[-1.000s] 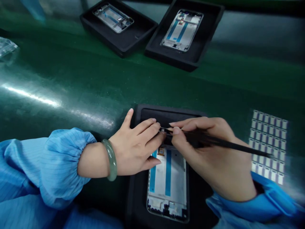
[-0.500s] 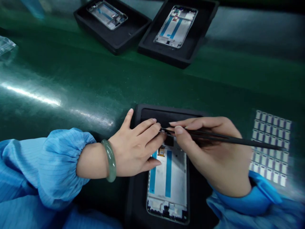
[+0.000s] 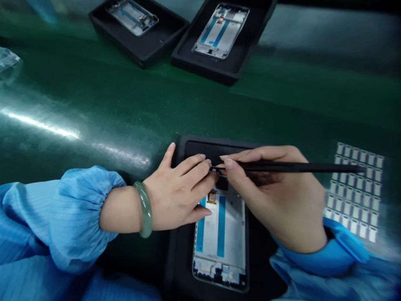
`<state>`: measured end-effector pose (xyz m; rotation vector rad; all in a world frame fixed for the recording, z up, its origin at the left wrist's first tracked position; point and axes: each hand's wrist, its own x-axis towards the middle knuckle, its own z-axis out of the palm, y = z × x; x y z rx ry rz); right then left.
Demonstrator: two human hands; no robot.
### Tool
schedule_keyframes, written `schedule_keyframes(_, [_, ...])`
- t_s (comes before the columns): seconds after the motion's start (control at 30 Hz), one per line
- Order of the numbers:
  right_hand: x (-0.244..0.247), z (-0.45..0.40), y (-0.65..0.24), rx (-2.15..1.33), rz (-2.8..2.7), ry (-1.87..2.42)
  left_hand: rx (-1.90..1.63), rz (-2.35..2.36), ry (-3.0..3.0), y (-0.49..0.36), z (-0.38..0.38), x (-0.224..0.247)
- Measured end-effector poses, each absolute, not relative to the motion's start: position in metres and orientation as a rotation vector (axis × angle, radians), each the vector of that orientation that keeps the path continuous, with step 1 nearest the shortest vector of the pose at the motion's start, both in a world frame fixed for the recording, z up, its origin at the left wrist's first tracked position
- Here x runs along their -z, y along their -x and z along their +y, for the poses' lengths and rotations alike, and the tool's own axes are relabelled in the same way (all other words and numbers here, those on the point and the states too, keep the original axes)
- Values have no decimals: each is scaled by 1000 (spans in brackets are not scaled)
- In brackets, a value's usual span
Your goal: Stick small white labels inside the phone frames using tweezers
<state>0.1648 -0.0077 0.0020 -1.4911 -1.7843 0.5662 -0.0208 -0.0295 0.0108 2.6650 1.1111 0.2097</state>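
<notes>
A phone frame [image 3: 233, 234] with blue strips and a small orange flex part lies in a black tray [image 3: 181, 251]. Across its upper left rests my left hand [image 3: 181, 190], fingers spread, with the fingertips on the frame's top end. My right hand [image 3: 278, 196] pinches black tweezers [image 3: 288, 167] between thumb and fingers. The tweezers' tips touch down at the frame's top edge, beside my left fingertips. What lies right under the tips is too small to tell.
Two black trays [image 3: 140, 52] [image 3: 203, 69] at the back each hold a phone frame. A sheet of small pale stickers [image 3: 355, 190] lies at the right. Clear plastic [image 3: 8, 62] sits at the far left.
The tweezers' back end has swung up and toward the left, and they now lie closer to level. My right hand has shifted slightly left. My left hand stays on the frame.
</notes>
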Motion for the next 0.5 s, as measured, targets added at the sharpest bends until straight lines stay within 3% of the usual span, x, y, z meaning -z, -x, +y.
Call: schedule_keyframes(0.5, [-3, -8, -166, -525, -1796, 1481, -237, 1080, -2715, 23, -28, -11])
